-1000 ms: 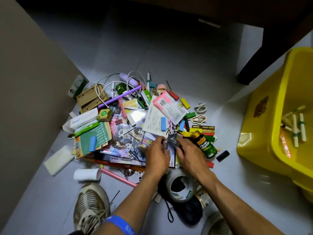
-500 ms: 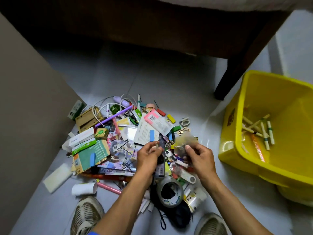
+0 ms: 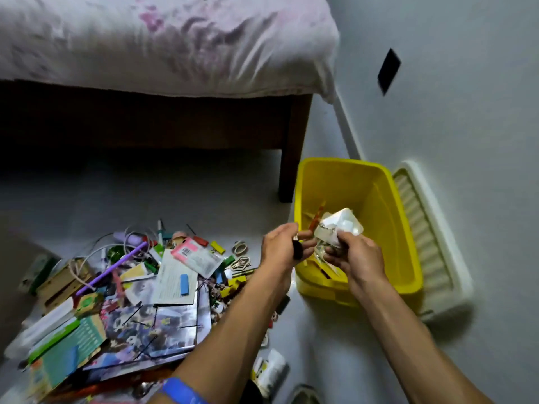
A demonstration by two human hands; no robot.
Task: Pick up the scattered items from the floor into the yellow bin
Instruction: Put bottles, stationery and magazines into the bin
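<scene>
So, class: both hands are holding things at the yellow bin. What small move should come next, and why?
Probably let go. The right hand grips a clear crumpled packet over the yellow bin, and the left hand pinches a small dark item at its rim.

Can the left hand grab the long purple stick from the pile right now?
Probably not right away. The left hand is up at the yellow bin's edge, pinching a small dark thing. The purple stick lies uncovered on the pile, so nothing blocks it once that hand is free.
</scene>
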